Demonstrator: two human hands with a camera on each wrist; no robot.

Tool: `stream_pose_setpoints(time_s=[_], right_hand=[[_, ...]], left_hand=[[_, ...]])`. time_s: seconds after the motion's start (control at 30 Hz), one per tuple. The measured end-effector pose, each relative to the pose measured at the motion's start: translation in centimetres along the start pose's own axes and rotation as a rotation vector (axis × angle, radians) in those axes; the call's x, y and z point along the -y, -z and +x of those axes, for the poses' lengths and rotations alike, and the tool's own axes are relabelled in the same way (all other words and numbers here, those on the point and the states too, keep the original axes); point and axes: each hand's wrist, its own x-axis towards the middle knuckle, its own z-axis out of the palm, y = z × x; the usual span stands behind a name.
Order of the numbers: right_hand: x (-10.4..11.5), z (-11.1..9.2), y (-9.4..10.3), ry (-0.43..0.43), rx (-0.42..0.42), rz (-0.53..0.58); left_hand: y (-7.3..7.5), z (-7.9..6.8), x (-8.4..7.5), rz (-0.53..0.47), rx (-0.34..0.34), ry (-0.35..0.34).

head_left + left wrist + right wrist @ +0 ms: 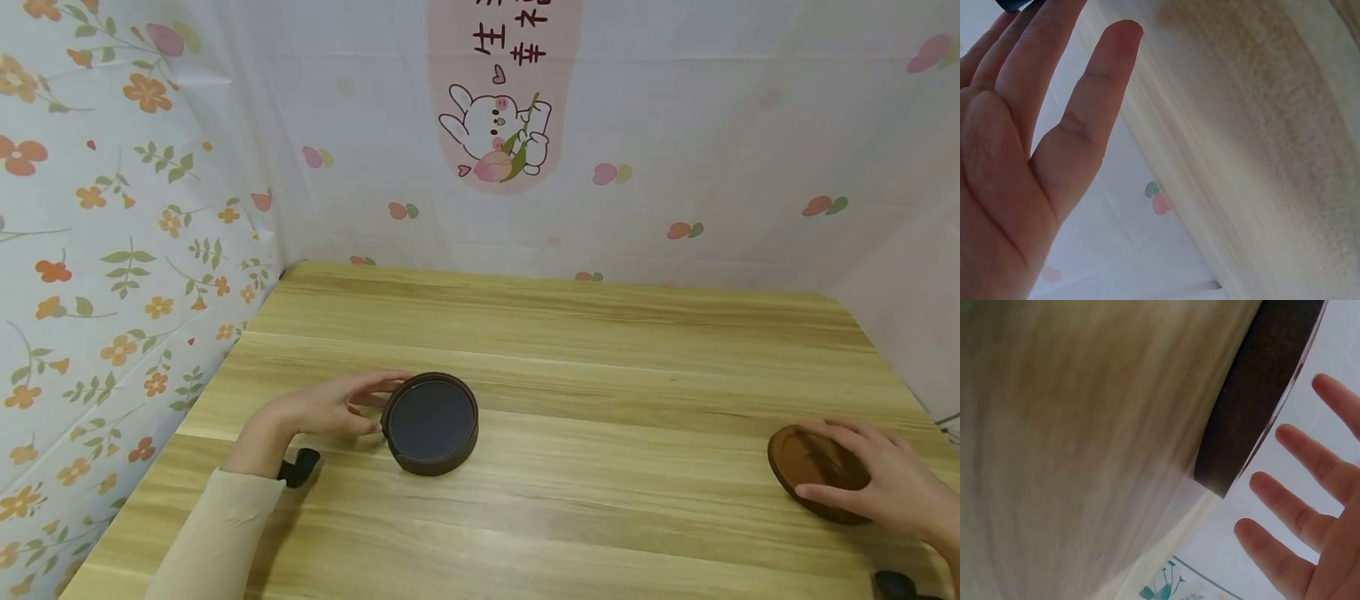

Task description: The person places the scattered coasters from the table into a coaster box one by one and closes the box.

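Left of the table's middle stands a low round black case (pixel 432 419) with a raised brown rim and a smooth dark disc inside. My left hand (pixel 341 406) is at its left side, thumb and fingers apart and loosely extended, fingertips right at the rim. The left wrist view shows this hand's palm, with a dark edge of the case (pixel 1013 5) at the fingertips. To the right lies a round brown wooden dish (pixel 813 467), glossy on top. Over its right part my right hand (pixel 881 471) is spread. The right wrist view has straight fingers (pixel 1297 512) beside the dish's dark side wall (pixel 1260 387).
Both things are on a light wood-grain table (pixel 570 517). A white patterned cloth (pixel 675 125) hangs behind it, and a flowered one (pixel 112 275) along the left. Black wrist straps (pixel 300 467) show at both wrists.
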Motion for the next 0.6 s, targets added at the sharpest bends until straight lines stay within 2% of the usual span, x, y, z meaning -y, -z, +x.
stream_pose_setpoints(time_s=[0.17,0.6], right_hand=[[-0.01,0.14,0.25,-0.033,0.089,0.007],[-0.29,-0.37,0.41,-0.004,0.162,-0.005]], left_hand=[[0.08,0.02,-0.12,0.022,-0.004,-0.003],[0.01,-0.04,-0.46,0.006,-0.006,0.033]])
